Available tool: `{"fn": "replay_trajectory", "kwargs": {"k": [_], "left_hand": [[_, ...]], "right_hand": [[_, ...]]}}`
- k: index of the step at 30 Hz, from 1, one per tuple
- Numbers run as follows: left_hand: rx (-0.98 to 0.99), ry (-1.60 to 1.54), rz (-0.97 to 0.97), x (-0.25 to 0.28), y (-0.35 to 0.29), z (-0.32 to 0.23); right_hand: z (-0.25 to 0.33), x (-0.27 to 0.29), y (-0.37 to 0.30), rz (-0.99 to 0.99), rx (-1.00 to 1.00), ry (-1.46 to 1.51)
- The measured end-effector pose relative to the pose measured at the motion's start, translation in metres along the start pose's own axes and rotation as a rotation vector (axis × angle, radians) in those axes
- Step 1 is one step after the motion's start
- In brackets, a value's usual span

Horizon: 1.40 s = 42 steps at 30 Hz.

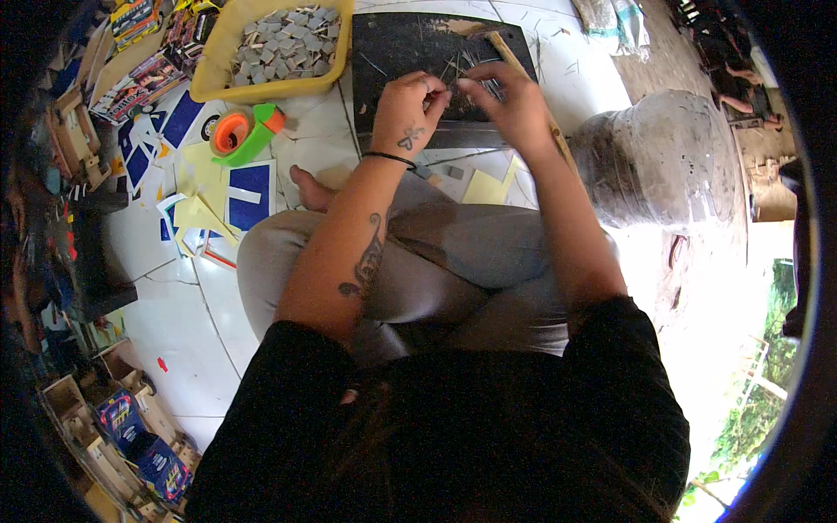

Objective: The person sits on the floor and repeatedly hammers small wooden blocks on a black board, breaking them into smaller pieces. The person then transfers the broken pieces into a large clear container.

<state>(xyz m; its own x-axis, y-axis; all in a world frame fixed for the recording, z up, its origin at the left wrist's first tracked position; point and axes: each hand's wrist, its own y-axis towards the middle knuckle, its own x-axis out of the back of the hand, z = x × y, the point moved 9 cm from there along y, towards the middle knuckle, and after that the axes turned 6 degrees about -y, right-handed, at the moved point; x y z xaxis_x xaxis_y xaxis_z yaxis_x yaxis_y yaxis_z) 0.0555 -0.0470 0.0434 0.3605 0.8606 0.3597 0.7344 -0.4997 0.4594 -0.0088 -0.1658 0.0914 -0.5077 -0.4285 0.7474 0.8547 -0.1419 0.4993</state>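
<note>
My left hand [408, 106] and my right hand [513, 106] meet above a black board [384, 54] in front of my folded legs. Both have thumb and fingertips pinched together, nearly touching each other. Whatever lies between the fingertips is too small to make out. Thin nails [455, 68] are strewn over the board around my fingertips. A hammer [510, 57] rests at the board's right side, its wooden handle running down past my right wrist and partly hidden by it.
At the upper left a yellow tub [209, 80] holds many small grey square pieces. Below it are a green and orange tape dispenser [253, 139] and blue and yellow sticker scraps [250, 193]. A plastic-wrapped bundle [658, 161] stands on the right; wooden toy parts [83, 418] lie lower left.
</note>
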Motion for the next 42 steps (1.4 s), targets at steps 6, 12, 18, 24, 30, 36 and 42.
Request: {"fn": "replay_trajectory", "kwargs": {"k": [6, 12, 18, 24, 30, 36, 42], "left_hand": [[-0.048, -0.041, -0.048, 0.001, 0.007, 0.001], [0.03, -0.051, 0.008, -0.003, 0.005, 0.007], [-0.018, 0.046, 0.015, -0.003, 0.006, 0.002], [-0.069, 0.028, 0.014, -0.004, 0.005, 0.001], [-0.054, 0.018, 0.031, -0.004, 0.006, 0.0], [-0.021, 0.031, 0.053, -0.006, 0.006, 0.005], [-0.038, 0.1, -0.005, -0.005, 0.004, 0.007]], "right_hand": [[-0.117, 0.022, -0.059, 0.62, -0.329, -0.744], [-0.081, 0.063, -0.058, 0.296, -0.336, -0.088], [0.001, 0.098, -0.112, 0.358, -0.702, 0.214], [0.04, 0.111, -0.131, 0.206, -0.522, -0.101], [0.043, 0.124, -0.12, 0.175, -0.446, -0.213], [0.037, 0.119, -0.126, 0.213, -0.494, -0.211], [0.018, 0.127, -0.099, 0.021, -0.307, -0.154]]}}
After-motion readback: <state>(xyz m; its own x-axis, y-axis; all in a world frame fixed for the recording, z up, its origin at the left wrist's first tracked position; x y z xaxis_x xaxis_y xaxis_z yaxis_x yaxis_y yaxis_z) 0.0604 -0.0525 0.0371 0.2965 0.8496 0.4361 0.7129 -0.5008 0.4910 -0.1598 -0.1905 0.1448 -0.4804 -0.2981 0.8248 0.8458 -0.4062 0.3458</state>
